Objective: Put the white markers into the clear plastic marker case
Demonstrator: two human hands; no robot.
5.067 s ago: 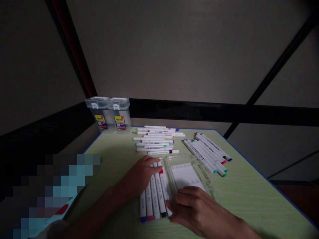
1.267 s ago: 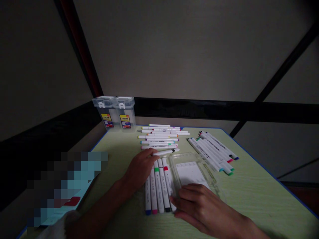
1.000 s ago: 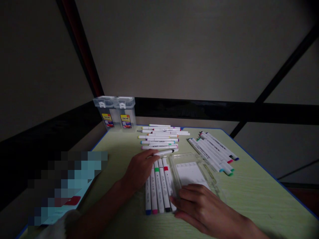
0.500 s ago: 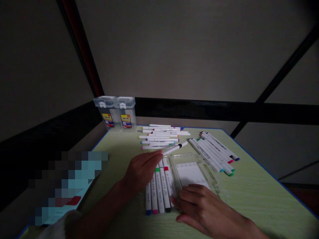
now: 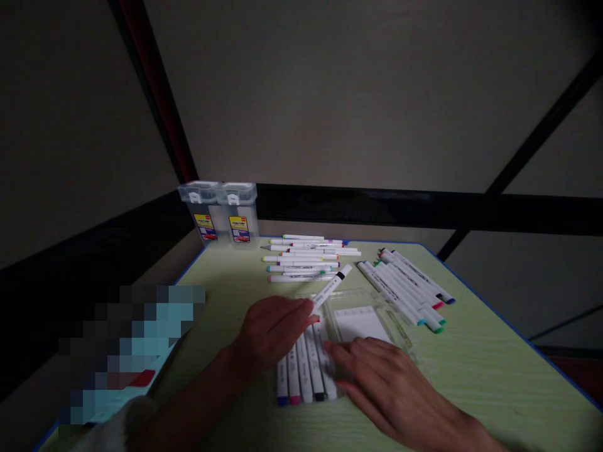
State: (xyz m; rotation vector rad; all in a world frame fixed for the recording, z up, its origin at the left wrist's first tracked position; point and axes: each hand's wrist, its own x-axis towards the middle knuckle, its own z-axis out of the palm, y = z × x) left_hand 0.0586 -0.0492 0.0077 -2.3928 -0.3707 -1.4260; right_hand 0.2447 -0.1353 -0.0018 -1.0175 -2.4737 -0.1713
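Note:
My left hand [image 5: 273,329] pinches one end of a white marker [image 5: 332,287] with a black cap, which slants up and to the right above the table. Just under that hand lies a row of several white markers [image 5: 304,373] side by side, their coloured caps toward me. My right hand [image 5: 384,386] lies flat with fingers stretched out, its fingertips touching the right side of that row and covering the near end of a clear plastic case [image 5: 365,317].
Farther back on the green table [image 5: 480,364] lies a pile of white markers [image 5: 306,258], and another group of markers [image 5: 407,285] lies at the right. Two clear marker boxes [image 5: 221,213] stand upright at the back left corner. A blurred patch sits at the left.
My left hand picked up the black-capped marker from in front of the back pile and swung its far end up and toward the right. My right hand slid slightly left toward the marker row.

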